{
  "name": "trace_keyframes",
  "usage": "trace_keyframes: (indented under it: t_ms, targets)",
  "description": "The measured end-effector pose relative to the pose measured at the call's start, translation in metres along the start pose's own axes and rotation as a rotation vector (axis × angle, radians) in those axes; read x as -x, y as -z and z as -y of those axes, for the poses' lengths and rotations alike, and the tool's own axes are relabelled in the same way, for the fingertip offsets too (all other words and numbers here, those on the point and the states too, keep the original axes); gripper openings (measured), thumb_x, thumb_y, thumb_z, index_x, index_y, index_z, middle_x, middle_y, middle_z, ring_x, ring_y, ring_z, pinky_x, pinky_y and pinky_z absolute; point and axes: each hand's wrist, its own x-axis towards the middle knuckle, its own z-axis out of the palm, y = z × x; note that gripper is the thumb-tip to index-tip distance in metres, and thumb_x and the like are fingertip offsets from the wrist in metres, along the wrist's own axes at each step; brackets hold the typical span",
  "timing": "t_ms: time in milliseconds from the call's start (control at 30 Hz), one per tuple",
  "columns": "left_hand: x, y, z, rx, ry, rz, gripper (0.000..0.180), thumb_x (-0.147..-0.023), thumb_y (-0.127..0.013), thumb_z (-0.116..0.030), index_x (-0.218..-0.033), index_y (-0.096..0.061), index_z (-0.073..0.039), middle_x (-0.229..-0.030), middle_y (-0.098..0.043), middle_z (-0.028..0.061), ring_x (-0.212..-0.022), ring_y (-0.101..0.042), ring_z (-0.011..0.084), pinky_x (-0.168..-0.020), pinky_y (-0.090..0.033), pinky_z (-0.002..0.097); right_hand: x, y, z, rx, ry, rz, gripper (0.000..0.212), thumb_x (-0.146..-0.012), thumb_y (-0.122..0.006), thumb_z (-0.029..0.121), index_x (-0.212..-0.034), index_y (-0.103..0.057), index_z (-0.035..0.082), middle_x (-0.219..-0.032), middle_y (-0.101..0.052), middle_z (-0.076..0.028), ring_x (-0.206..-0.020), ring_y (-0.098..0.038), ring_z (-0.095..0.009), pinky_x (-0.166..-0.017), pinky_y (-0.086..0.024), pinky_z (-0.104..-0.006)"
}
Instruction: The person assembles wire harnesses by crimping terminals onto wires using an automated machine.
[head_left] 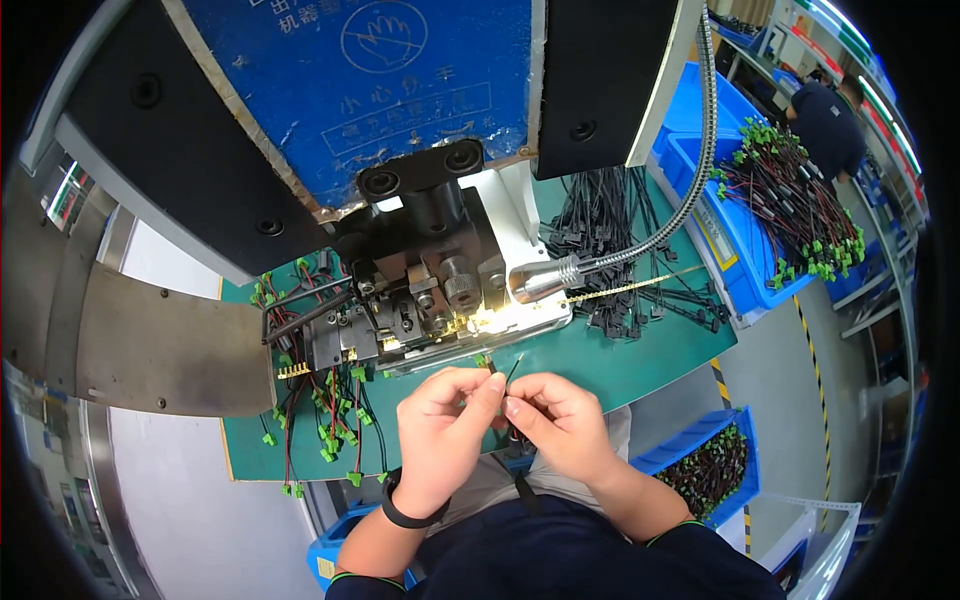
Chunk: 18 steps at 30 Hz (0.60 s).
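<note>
My left hand (448,428) is closed, thumb against forefinger, on a thin wire; a small yellow-green end (483,361) shows just past the fingertips. Close beside it my right hand (566,424) pinches a dark thin wire (515,368), its tip pointing up and away from me. Whether both wires belong to one cable is hidden by the fingers. Just beyond my hands stands a crimping press (430,290) with a brightly lit working area. A strip of brass-coloured terminals (635,285) runs into it from the right.
A bendable lamp (545,280) shines onto the press. Black cables (600,230) lie right of it on the green mat (660,345); green-ended wires (335,420) lie left. Blue bins (735,270) of wires stand at far right and lower right (650,460). A metal plate (180,350) stands left. Another person (828,125) is in the background.
</note>
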Motion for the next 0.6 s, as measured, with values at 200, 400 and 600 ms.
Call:
trace_keyframes:
  t_ms: [200, 400, 600]
  targets:
    - [-0.010, 0.000, -0.008, 0.196, 0.120, -0.029, 0.010, -0.088, -0.066, -0.004, -0.096, -0.065, 0.002, -0.080, -0.066, 0.0053, -0.065, -0.061, 0.0092, -0.058, -0.052, 0.0219, -0.016, 0.003, 0.010, -0.096, -0.050, 0.103, 0.011, -0.093, -0.059, 0.007, -0.098, -0.060, -0.002, -0.085, -0.064, -0.003, -0.075, -0.057, -0.005, -0.064, -0.046, -0.0191]
    - [-0.011, 0.001, -0.004, 0.290, 0.142, -0.057, 0.011, -0.088, -0.065, -0.005, -0.096, -0.065, 0.003, -0.079, -0.066, 0.0067, -0.064, -0.060, 0.0106, -0.059, -0.049, 0.0229, -0.021, -0.007, 0.012, -0.211, -0.038, 0.066, 0.008, -0.092, -0.059, 0.005, -0.095, -0.060, -0.002, -0.084, -0.064, -0.005, -0.075, -0.059, -0.007, -0.066, -0.047, -0.0204]
    - [-0.016, -0.003, -0.012, 0.236, 0.123, -0.125, 0.012, -0.090, -0.064, -0.008, -0.093, -0.065, 0.003, -0.074, -0.064, 0.0049, -0.059, -0.056, 0.0086, -0.054, -0.045, 0.0211, -0.032, -0.016, 0.015, -0.185, -0.029, 0.017, 0.004, -0.091, -0.057, 0.003, -0.090, -0.059, 0.000, -0.073, -0.061, -0.003, -0.055, -0.046, -0.002, -0.048, -0.036, -0.0173]
